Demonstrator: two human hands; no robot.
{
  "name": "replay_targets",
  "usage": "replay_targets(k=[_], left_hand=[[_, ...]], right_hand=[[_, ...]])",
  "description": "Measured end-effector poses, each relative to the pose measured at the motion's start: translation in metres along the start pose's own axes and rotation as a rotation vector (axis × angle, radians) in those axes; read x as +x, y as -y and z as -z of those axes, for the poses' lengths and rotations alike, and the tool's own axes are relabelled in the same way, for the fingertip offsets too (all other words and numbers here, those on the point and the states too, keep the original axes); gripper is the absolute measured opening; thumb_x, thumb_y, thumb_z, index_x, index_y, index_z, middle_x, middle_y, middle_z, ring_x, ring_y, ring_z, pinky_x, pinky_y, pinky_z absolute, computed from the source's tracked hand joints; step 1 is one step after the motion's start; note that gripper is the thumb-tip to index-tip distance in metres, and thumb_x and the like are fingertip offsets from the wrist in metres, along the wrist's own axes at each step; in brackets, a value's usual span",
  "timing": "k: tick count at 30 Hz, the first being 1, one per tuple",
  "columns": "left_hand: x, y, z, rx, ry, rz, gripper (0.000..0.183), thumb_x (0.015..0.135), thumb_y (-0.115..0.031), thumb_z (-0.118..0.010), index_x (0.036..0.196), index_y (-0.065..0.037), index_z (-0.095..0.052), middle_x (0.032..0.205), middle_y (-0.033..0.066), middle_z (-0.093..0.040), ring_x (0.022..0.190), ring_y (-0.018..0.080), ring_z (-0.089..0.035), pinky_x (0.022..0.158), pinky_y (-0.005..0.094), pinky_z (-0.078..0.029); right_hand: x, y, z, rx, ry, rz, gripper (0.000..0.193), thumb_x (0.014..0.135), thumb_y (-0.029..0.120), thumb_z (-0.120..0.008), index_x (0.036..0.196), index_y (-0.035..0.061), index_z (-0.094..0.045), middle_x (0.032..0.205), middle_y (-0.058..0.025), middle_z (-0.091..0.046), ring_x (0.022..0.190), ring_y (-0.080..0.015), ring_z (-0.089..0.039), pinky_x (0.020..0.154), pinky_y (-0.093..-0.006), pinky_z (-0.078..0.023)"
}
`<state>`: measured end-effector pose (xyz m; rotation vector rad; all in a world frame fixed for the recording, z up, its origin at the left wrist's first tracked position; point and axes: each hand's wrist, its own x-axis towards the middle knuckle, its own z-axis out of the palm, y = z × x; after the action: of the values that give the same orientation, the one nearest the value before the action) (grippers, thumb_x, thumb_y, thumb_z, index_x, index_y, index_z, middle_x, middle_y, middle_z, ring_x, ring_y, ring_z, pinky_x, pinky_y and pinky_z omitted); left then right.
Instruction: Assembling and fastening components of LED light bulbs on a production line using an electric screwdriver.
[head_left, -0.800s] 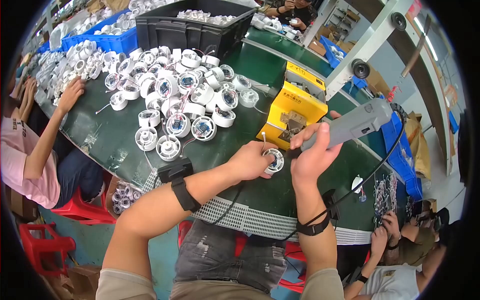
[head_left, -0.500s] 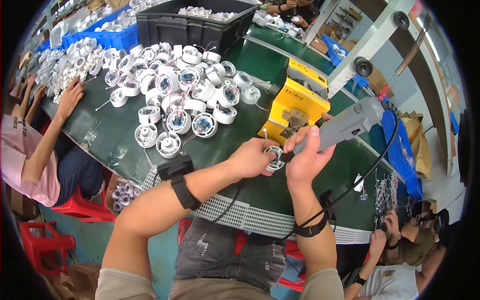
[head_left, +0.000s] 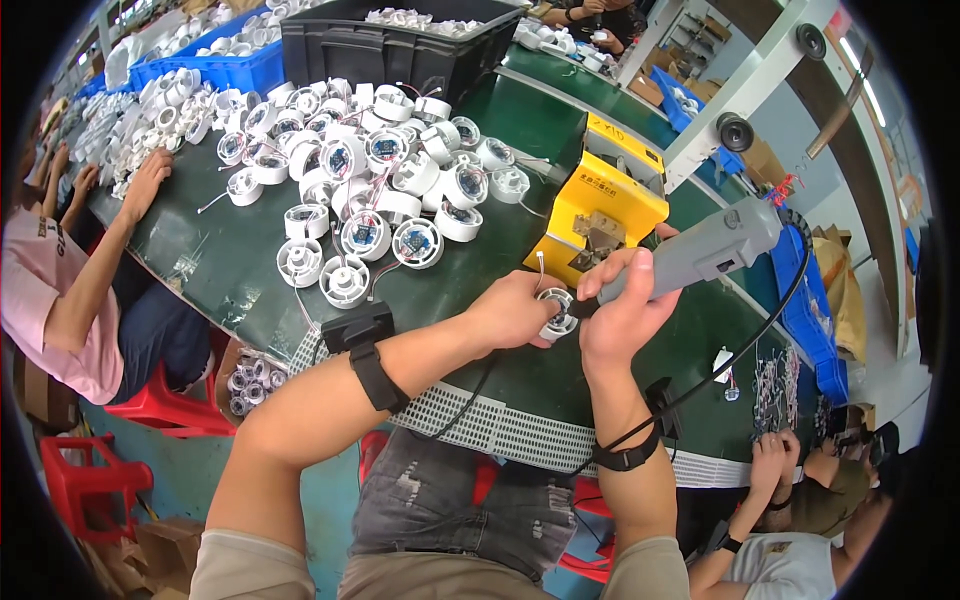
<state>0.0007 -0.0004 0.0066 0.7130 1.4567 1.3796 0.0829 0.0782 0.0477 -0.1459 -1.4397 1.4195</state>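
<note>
- Left hand (head_left: 510,308) pinches the white round housing (head_left: 560,329), there on its right!
- Right hand (head_left: 618,312) clasps the grey power tool (head_left: 700,250), housing just left!

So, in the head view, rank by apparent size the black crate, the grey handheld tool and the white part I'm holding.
Largest to smallest:
black crate
grey handheld tool
held white part, partly covered

Bright, fairly even light fills the room; a long white tube lamp (head_left: 873,101) glares at far right. Pale sheen dulls the dark green, smooth tabletop (head_left: 212,232) on the left. The white perforated strip (head_left: 540,436) along its near edge bows, black rounds the corners, and far-left detail softens.
</note>
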Motion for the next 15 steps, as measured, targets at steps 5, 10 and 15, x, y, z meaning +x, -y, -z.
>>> replay_targets(k=[5, 10, 15], left_hand=[[0.0025, 0.0033, -0.0011, -0.004, -0.006, -0.022, 0.033, 0.094, -0.007, -0.051, 0.124, 0.004, -0.056, 0.105, 0.0119, -0.063, 0.086, 0.0174, -0.065, 0.072, 0.0291, -0.059], [0.0001, 0.0007, -0.0014, 0.0, -0.014, -0.01, 0.032, 0.093, -0.008, -0.052, 0.123, 0.005, -0.057, 0.105, 0.012, -0.063, 0.088, 0.0175, -0.064, 0.072, 0.0291, -0.059], [0.0043, 0.0076, -0.0019, -0.003, -0.034, -0.028, 0.031, 0.093, -0.008, -0.052, 0.121, 0.005, -0.058, 0.105, 0.0121, -0.063, 0.086, 0.0175, -0.065, 0.071, 0.0287, -0.059]], right_hand=[[-0.001, -0.0042, 0.0017, -0.018, 0.031, 0.014, 0.037, 0.097, 0.018, -0.045, 0.129, 0.0047, -0.033, 0.068, -0.0058, -0.046, 0.049, -0.0134, -0.048, 0.045, -0.0277, -0.044], [-0.0039, -0.0039, 0.0053, 0.023, 0.04, -0.002, 0.036, 0.097, 0.018, -0.045, 0.128, 0.0047, -0.033, 0.068, -0.0061, -0.046, 0.049, -0.0137, -0.048, 0.045, -0.0278, -0.044], [-0.0036, -0.0051, 0.0048, 0.05, 0.047, -0.007, 0.036, 0.097, 0.019, -0.045, 0.127, 0.0045, -0.033, 0.068, -0.0063, -0.046, 0.049, -0.0141, -0.048, 0.045, -0.028, -0.044]])
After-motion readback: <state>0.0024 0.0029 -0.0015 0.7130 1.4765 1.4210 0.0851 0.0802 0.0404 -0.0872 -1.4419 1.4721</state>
